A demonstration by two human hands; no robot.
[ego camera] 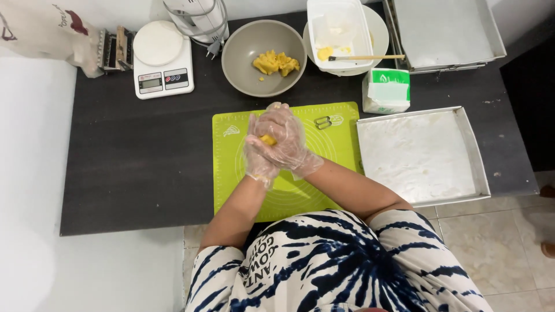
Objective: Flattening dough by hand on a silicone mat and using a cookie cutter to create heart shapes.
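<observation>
- Dough (267, 140) sits between my two gloved hands, a small yellow lump showing only at the gap between the palms, above the green mat (231, 173).
- Left hand (260, 159) lies underneath and right hand (284, 138) is cupped over it; the fingers of both are curled together and clamped on the dough.
- I judge the step in hand to be rolling or pressing this piece into shape between the palms; how round it is I cannot tell, most of it is hidden.
- More yellow dough lies in the grey bowl (243, 63) beyond the mat, well apart from my hands.
- Lined tray (480, 167) stands just to the right of the mat, and nothing shaped lies on it that I can see.
- Next move, as I judge it, calls for opening the palms without squashing the piece, then carrying it right and setting it down on the tray lining.
- Scale (163, 66) and white tub (338, 34) with a spatula stand at the back of the desk (133, 167), beside the bowl.
</observation>
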